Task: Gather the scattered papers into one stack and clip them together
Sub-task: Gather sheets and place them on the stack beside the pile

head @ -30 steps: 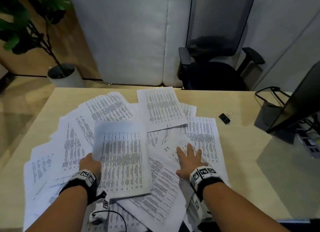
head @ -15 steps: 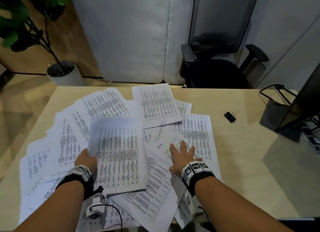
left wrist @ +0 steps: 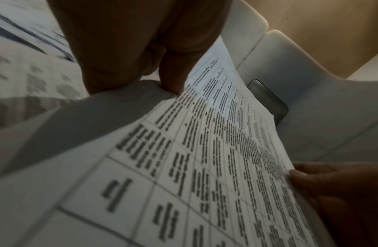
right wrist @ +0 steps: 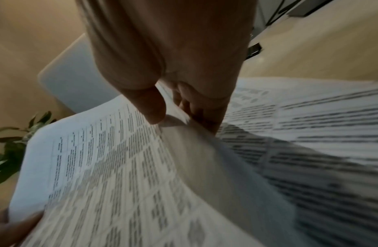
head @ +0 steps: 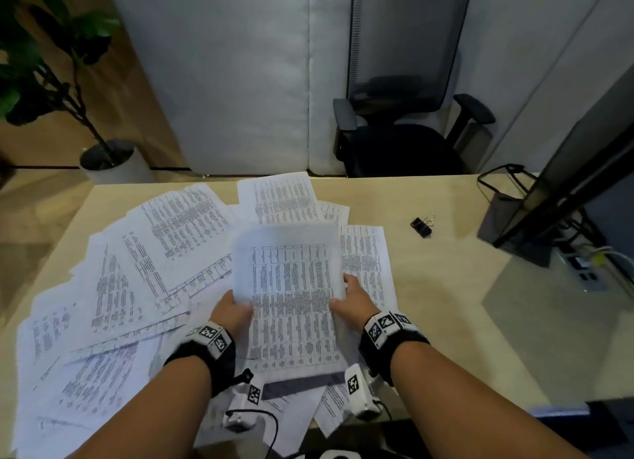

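— So, where do we stand?

— Early, by my read. I have a thin bundle of printed sheets (head: 291, 294) raised off the desk, one hand on each long edge. My left hand (head: 233, 309) pinches the left edge, thumb on top and fingers underneath. My right hand (head: 350, 299) does the same on the right edge; the right wrist view shows the thumb pressed on the printed face with the fingers curled below. How many sheets the bundle holds, I can't tell.

— And the rest?

— Most of it is still loose. The scattered papers (head: 113, 287) fan out over the near and left part of the wooden desk (head: 429, 287), overlapping at all angles; a few more lie under and to the right of the bundle, and one sheet reaches the far edge. All of that still has to be gathered and squared up.

— The clip?

— The black binder clip (head: 421, 226) sits untouched on bare desk, far right of the papers, well apart from them. Clipping hasn't begun.

— How do the sheets look?

— White pages dense with small text in ruled tables. The held bundle bows a little between my hands, its far end free and unsupported, so I judge it limp and easy to fan apart.
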`<state>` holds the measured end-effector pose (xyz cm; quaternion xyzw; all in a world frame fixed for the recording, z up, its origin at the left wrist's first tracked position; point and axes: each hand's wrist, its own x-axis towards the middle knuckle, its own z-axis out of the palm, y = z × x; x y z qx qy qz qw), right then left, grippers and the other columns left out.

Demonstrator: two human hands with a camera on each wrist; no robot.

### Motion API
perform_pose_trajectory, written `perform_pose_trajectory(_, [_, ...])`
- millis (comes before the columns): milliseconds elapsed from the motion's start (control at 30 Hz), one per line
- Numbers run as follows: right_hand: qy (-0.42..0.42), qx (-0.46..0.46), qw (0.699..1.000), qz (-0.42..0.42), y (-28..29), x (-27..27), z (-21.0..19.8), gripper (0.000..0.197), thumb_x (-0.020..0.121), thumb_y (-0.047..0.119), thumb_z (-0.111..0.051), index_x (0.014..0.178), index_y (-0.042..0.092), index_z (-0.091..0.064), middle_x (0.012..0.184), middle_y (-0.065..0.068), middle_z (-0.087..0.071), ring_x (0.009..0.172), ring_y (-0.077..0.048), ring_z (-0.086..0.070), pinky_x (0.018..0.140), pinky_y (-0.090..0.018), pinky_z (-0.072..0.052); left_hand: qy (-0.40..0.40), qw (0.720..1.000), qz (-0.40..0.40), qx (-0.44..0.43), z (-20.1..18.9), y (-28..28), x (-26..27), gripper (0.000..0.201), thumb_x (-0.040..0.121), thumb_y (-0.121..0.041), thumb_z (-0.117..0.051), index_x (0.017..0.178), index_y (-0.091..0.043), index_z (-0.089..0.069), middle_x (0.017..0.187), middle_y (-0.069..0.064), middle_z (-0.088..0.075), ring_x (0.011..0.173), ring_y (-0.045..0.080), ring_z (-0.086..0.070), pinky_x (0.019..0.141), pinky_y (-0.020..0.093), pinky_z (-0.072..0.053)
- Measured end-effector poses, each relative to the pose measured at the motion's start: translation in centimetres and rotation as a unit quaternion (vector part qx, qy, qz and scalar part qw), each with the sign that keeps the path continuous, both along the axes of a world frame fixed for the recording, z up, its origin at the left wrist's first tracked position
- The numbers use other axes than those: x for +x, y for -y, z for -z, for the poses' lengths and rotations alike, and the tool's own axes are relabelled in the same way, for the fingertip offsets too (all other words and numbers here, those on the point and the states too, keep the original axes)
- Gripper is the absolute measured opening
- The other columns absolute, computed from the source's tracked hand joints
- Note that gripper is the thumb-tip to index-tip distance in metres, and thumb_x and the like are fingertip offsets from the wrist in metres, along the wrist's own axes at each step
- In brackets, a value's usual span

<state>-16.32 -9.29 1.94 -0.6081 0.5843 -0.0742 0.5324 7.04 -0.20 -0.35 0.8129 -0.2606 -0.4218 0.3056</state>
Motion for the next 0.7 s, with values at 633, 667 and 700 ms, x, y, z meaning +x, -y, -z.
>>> perform_pose_trajectory(633, [-0.253, -0.189, 0.945, 0.089, 2.8, -20.5, 3.7, 0.039, 0.082, -0.013, -0.045, 0.113, 0.008, -0.056, 0.121, -0.012, -0.042, 0.09, -0.028, -0.054, 0.081, -0.033, -0.048, 0.137, 0.928, 0.344, -0.035, 1.2, 5.5, -21.9, 0.054, 0.078, -0.016, -0.068, 0.13, -0.02, -0.056, 0.128, 0.003, -0.048, 0.114, 0.021, -0.053, 0.099, 0.027, -0.045])
perform_pose_trajectory(667, [-0.259, -0.194, 0.942, 0.084, 3.0, -20.9, 4.0, 0.038, 0.081, -0.014, -0.046, 0.11, 0.007, -0.059, 0.121, -0.012, -0.042, 0.096, -0.03, -0.054, 0.084, -0.034, -0.048, 0.141, 0.927, 0.346, -0.03, 1.5, 5.8, -22.3, 0.055, 0.078, -0.017, -0.069, 0.131, -0.02, -0.056, 0.128, 0.003, -0.047, 0.113, 0.021, -0.053, 0.099, 0.027, -0.045])
perform_pose_trajectory(700, [-0.263, -0.199, 0.941, 0.082, 3.1, -21.4, 4.3, 0.037, 0.08, -0.014, -0.047, 0.109, 0.005, -0.06, 0.121, -0.012, -0.042, 0.101, -0.031, -0.054, 0.087, -0.036, -0.048, 0.146, 0.925, 0.35, -0.027, 1.7, 6.1, -22.8, 0.056, 0.078, -0.018, -0.07, 0.132, -0.02, -0.055, 0.128, 0.003, -0.046, 0.112, 0.021, -0.053, 0.099, 0.028, -0.045])
